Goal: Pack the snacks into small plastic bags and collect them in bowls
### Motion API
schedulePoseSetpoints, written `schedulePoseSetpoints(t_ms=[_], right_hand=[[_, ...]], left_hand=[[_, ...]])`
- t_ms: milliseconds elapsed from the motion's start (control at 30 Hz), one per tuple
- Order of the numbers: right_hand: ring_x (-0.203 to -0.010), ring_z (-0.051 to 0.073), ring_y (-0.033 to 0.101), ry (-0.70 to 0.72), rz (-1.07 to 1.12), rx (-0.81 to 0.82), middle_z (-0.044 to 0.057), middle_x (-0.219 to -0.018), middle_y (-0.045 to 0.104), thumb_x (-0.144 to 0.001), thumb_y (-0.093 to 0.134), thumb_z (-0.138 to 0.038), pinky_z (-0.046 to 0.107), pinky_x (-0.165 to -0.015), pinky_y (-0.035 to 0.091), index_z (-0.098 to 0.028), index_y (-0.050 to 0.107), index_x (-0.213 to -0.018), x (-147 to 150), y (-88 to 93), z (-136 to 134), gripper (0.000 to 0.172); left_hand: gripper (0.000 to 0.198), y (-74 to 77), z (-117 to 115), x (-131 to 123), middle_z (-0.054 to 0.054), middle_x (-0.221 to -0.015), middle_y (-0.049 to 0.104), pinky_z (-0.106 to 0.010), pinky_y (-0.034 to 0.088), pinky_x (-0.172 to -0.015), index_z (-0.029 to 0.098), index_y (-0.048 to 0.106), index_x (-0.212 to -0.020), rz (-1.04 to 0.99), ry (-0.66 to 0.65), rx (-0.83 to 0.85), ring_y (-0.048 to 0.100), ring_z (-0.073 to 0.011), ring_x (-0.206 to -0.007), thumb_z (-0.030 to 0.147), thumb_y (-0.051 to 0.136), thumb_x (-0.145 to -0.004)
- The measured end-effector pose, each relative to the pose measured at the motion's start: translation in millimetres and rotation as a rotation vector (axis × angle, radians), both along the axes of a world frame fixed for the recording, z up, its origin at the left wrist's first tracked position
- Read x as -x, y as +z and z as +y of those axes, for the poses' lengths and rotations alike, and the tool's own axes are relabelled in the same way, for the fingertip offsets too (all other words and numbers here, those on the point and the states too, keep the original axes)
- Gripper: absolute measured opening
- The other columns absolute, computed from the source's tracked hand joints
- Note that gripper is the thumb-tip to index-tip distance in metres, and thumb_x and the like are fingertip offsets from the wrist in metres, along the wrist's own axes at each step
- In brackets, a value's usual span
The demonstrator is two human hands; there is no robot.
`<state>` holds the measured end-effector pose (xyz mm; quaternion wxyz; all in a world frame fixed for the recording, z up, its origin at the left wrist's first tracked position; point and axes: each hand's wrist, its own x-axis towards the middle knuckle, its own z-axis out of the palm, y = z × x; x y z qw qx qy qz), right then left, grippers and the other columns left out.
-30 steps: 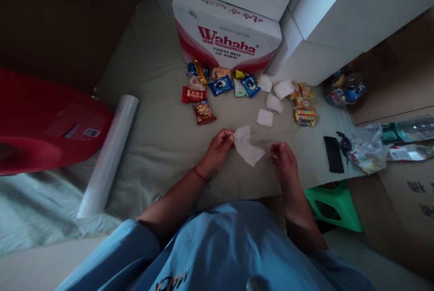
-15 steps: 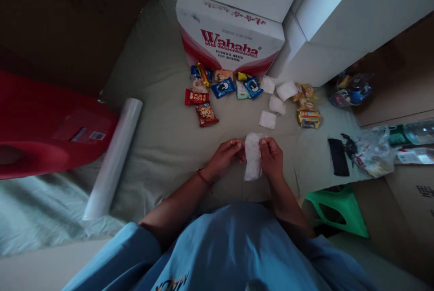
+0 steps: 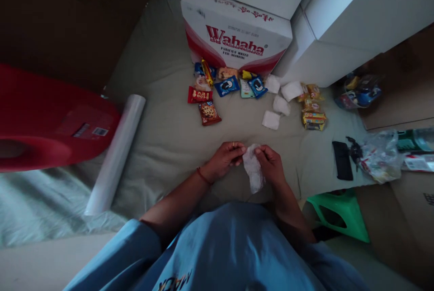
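Currently, the clear tub (image 3: pixel 343 100) at the right holds mixed packets, blue among them; shadow prevents a count. The contents of the plastic bag (image 3: pixel 383 159) cannot be identified. Two bottles (image 3: pixel 414 140) near it are cut off by the right edge. Packets partly hide the base of the Wahaha carton (image 3: pixel 237 42). The thin white sheet (image 3: pixel 253 172) is located in front of the shirt (image 3: pixel 233 245): the left hand (image 3: pixel 224 157) pinches its upper left edge, the right hand (image 3: pixel 272 164) its upper right. Quantities on the cloth (image 3: pixel 162 137): four white pads (image 3: pixel 271 120), one red packet (image 3: pixel 200 95), one brown packet (image 3: pixel 209 113).
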<state>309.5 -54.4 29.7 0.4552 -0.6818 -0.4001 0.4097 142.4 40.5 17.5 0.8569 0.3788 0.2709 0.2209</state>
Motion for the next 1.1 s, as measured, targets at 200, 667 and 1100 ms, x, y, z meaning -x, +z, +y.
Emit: schedulePoseSetpoints(t_ms=[200, 667, 1100], right_hand=[[-0.057, 0.012, 0.045, 0.004, 0.018, 0.027, -0.001, -0.066, 0.056, -0.092, 0.063, -0.058, 0.024, -0.054, 0.036, -0.022, 0.069, -0.087, -5, -4.7, -2, 0.036], [-0.059, 0.013, 0.049, 0.006, -0.005, 0.037, -0.002, -0.067, 0.059, -0.088, 0.067, -0.054, 0.024, -0.055, 0.039, -0.021, 0.072, -0.085, -11, -1.9, -8, 0.033], [-0.067, 0.015, 0.055, -0.026, -0.073, 0.023, 0.000, -0.076, 0.063, -0.090, 0.065, -0.057, 0.025, -0.059, 0.044, -0.023, 0.065, -0.091, 5, 28.5, -4, 0.034]], left_hand=[[0.048, -1.2, 0, -2, 0.005, -0.056, 0.052, -0.021, 0.020, -0.045, 0.014, 0.064, -0.073, -0.019, -0.041, -0.033, 0.039, -0.0040, -0.044, 0.059, 0.082, -0.073], [0.042, -2.1, 0, -3, 0.004, -0.062, 0.055, -0.021, 0.022, -0.045, 0.013, 0.066, -0.076, -0.034, -0.028, -0.006, 0.036, -0.0031, -0.047, 0.051, 0.086, -0.071], [0.043, -6.0, -5, -5, 0.006, -0.060, 0.052, -0.022, 0.028, -0.052, 0.015, 0.067, -0.083, 0.034, 0.131, -0.188, 0.037, -0.0049, -0.051, 0.055, 0.081, -0.078]])
